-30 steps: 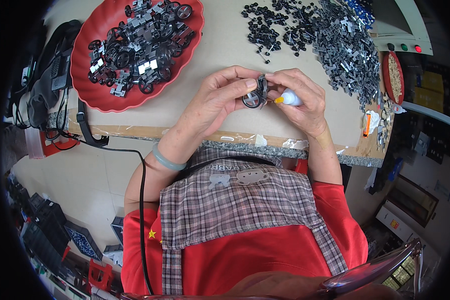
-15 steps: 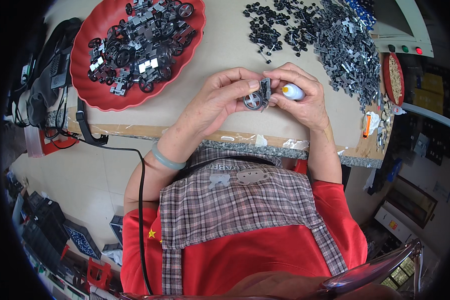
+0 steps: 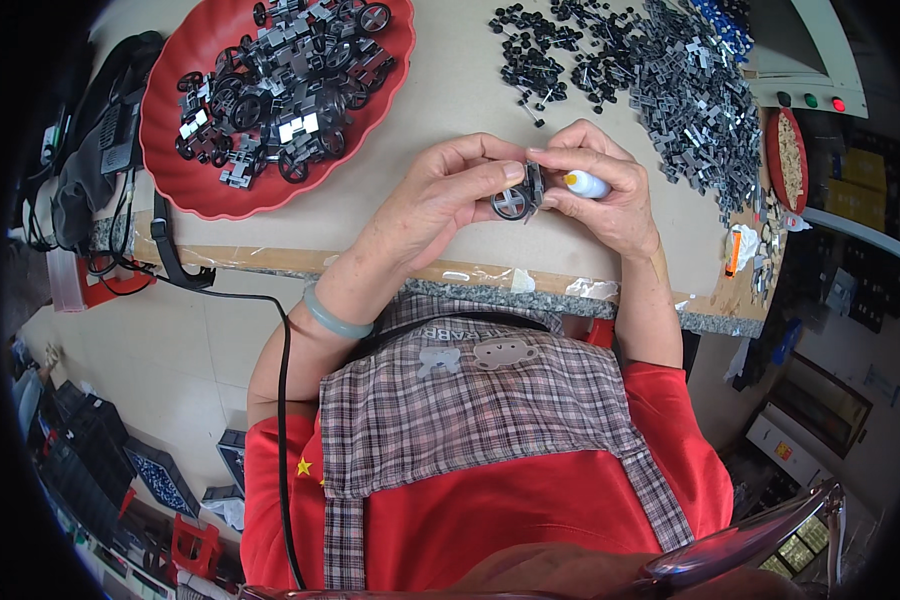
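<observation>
Left hand (image 3: 435, 190) pinching wheeled part (image 3: 511, 203) above worktop (image 3: 430, 125) near edge, fingers (image 3: 490, 180) covering some; right hand (image 3: 625, 205) curled round white bottle (image 3: 590, 185), fingertips by part, contact unclear; red tray (image 3: 270, 200) cut off at top; grey pieces (image 3: 700, 115) heaped right; room beyond murky.

The counter (image 3: 425, 105) has a pale, flat top, a brown strip along its front with scuffed white patches, and a speckled stone edge below. On its left sits a red dish (image 3: 185, 175) with a scalloped rim. Towards the far side, black pieces (image 3: 532, 58) lie scattered beside a dense heap of grey pieces (image 3: 698, 115). Near the front right corner are an orange tube (image 3: 734, 254) and, touching it, a crumpled white tissue (image 3: 748, 240).
</observation>
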{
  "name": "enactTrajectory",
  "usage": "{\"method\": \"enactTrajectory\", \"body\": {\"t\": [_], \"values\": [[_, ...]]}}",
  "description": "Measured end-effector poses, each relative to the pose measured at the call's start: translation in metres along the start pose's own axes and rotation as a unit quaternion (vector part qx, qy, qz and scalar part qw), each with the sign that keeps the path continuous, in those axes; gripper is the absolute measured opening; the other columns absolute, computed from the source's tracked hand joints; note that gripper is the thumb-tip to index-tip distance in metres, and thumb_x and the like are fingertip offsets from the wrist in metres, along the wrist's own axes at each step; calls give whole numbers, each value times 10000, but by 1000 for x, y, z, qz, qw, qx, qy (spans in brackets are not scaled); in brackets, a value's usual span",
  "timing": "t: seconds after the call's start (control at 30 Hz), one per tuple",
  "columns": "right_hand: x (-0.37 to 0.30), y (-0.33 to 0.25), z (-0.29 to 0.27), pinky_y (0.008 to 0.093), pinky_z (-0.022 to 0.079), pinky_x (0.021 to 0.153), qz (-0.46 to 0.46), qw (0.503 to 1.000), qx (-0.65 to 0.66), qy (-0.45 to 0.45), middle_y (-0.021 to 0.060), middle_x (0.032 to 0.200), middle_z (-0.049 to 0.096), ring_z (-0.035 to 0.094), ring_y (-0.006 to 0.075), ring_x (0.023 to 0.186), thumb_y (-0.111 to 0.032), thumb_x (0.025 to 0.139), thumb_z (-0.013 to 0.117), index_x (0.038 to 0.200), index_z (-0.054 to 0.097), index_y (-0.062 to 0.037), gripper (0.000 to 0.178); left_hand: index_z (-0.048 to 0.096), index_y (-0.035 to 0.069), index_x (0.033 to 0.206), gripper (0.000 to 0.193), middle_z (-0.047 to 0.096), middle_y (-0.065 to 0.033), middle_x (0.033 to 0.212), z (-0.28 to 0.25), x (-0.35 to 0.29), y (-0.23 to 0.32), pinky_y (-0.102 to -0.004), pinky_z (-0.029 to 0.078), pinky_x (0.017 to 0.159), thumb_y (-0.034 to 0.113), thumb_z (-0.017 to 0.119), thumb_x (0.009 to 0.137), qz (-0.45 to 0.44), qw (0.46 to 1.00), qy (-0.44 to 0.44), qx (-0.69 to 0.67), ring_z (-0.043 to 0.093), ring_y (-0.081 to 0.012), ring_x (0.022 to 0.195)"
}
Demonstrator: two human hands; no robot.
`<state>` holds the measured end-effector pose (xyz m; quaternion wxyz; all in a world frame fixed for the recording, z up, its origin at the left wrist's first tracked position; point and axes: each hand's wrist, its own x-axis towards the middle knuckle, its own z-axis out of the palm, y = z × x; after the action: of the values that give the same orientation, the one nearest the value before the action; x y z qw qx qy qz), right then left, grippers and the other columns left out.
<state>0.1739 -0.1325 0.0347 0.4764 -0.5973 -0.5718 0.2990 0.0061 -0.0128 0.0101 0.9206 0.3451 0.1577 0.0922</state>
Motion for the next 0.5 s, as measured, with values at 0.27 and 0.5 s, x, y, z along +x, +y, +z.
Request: {"method": "enactTrajectory", "body": {"t": [0.27,0.5], "values": [[2,-20,-2,264,510,614,-19,988,-150,-15,48,859,628,617,156,732,-23,648,751,1067,689,-117,434,584,-14,1089,236,627,-84,986,3,1,-4,-264,515,772,128,555,903,17,999,23,32,614,-125,898],[7,-20,-3,274,500,600,-27,991,-126,-17,44,796,638,625,164,715,-74,675,750,985,700,-86,315,589,-26,1095,247,636,-90,966,-1,0,-4,-267,514,763,121,562,898,6,999,-7,36,621,-130,875]]}}
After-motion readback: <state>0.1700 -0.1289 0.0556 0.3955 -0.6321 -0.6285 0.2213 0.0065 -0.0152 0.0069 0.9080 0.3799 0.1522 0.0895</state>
